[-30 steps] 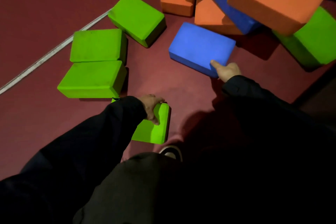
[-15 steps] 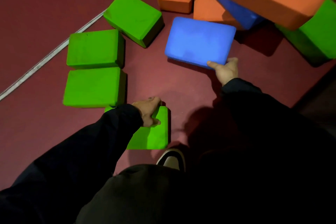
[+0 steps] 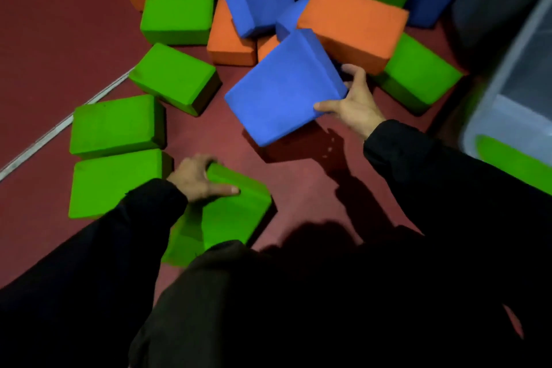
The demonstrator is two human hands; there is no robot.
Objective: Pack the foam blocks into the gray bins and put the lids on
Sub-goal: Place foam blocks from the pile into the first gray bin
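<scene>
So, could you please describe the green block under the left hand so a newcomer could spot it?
Start at the white floor line; two green blocks lie beside it. Just right of the nearer one, the green foam block is the only one gripped by the left hand.

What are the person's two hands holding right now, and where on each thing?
The right hand grips the blue block at its near right corner. The left hand grips a green block at its far left corner.

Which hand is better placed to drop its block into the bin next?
Right. The right hand holds the blue block lifted and nearest the bin; the left hand grips a green block farther away.
</scene>
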